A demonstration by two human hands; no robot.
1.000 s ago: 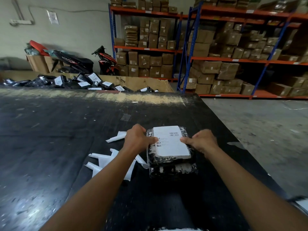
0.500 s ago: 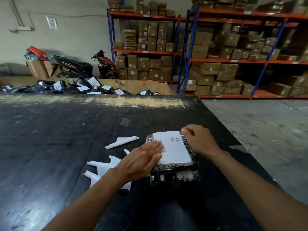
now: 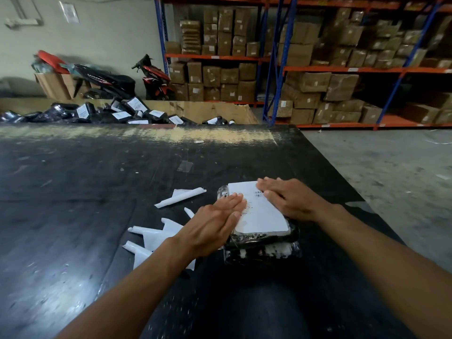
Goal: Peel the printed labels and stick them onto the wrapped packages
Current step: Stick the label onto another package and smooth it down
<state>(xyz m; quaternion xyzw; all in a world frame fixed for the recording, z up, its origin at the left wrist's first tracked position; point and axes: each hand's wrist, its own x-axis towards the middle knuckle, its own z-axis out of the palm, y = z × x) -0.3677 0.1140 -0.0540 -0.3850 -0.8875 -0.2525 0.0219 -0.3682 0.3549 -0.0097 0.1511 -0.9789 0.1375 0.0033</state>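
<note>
A black plastic-wrapped package lies on the black table, on top of a second wrapped package. A white printed label covers its top. My left hand lies flat, fingers together, on the label's left side. My right hand lies flat on the label's upper right part, over the barcode. Neither hand grips anything.
Curled white backing papers lie left of the package, one rolled strip farther back. A cardboard bin of labelled black packages stands behind the table. Shelves of boxes and scooters are beyond. The table's right edge is close to the package.
My right hand has opened from a loose fist at the package's far corner and now lies flat on the label. My left hand has slid a little farther onto the label.
</note>
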